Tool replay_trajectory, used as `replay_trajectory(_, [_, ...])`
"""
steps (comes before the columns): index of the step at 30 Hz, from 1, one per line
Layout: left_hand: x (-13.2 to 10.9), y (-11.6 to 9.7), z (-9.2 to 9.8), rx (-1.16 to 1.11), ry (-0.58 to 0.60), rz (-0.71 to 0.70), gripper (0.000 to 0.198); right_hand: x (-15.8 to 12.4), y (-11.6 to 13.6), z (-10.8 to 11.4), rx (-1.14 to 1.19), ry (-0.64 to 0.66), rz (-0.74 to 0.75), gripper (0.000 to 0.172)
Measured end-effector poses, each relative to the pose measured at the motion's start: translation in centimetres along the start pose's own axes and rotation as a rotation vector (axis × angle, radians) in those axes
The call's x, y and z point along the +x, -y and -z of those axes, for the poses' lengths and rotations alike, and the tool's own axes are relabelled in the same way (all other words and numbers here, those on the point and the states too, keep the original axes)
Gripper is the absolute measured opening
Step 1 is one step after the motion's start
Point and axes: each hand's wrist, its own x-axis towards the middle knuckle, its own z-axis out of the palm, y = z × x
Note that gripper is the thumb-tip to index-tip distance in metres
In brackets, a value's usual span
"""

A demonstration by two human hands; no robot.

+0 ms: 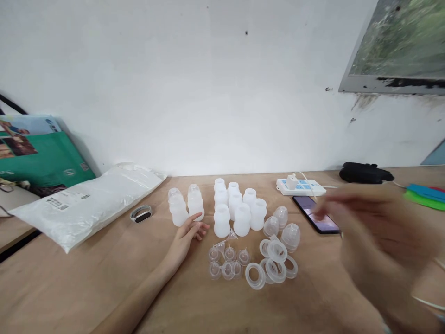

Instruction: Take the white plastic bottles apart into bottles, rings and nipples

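Note:
My left hand point(190, 231) lies on the table with its fingers loosely stretched and nothing in them. Just behind it stand two white baby bottles with clear caps point(195, 204); whether the fingertips touch the nearer one I cannot tell. Several uncapped white bottles point(242, 220) stand grouped to its right. In front of those lie clear bottle teats point(228, 270), translucent collar rings point(255, 276) and clear dome caps point(290, 236). Raised at the right, my right hand point(385, 236) is smeared by motion in front of the phone's edge; its fingers are not clear.
A phone point(321, 220) with a lit screen lies near a white power strip point(301, 186). To the left are a fitness band point(141, 214) and a white plastic parcel point(93, 199). A black pouch point(365, 173) sits at the back right against the wall.

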Motion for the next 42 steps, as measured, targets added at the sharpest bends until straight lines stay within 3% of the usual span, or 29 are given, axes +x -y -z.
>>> replay_trajectory(1, [0.0,0.0,-0.1,0.014,0.007,-0.009,0.058,0.7,-0.3,-1.3,-0.025,0.113,-0.012,0.015])
replay_trajectory(3, [-0.3,-0.1,-0.2,0.048,0.033,-0.031,0.050,1.2,-1.3,-3.7,-0.102,0.458,-0.053,0.012])
replay_trajectory(4, [-0.5,-0.3,-0.4,0.062,0.051,-0.041,0.045,1.1,-1.9,-4.6,-0.140,0.666,-0.065,0.014])
replay_trajectory(6, [-1.2,-0.9,-0.6,0.116,0.104,-0.074,0.033,0.6,-3.0,-5.6,-0.268,0.922,-0.108,0.012])
replay_trajectory(9, [-2.3,-1.8,-1.0,0.307,0.212,-0.183,0.024,0.0,-4.0,-5.5,-0.393,1.102,-0.113,0.004])
replay_trajectory(11, [-2.8,-2.3,-1.1,0.412,0.260,-0.269,0.022,-0.1,-4.3,-4.7,-0.406,1.145,-0.108,0.015])
replay_trajectory(14, [-3.0,-2.5,-1.1,0.445,0.326,-0.367,0.022,0.0,-4.7,-3.5,-0.414,1.161,-0.063,0.025])
replay_trajectory(18, [-3.0,-2.6,-1.1,0.487,0.437,-0.447,0.022,-0.4,-5.2,-3.0,-0.481,1.156,0.062,0.021])
replay_trajectory(22, [-3.0,-2.8,-1.4,0.571,0.457,-0.466,0.027,-0.5,-5.1,-3.3,-0.508,1.191,0.071,0.018])
replay_trajectory(27, [-3.3,-2.9,-1.3,0.561,0.411,-0.508,0.027,-0.1,-4.2,-3.6,-0.329,0.997,0.001,0.018])
replay_trajectory(33, [-4.3,-3.5,-1.3,0.418,0.216,-0.590,0.027,-2.3,-3.7,-5.5,0.016,0.772,0.032,0.032])
replay_trajectory(42, [-7.4,-4.5,-3.7,0.192,0.323,-0.478,0.031,-5.0,-2.6,-7.6,0.183,0.660,0.112,0.034])
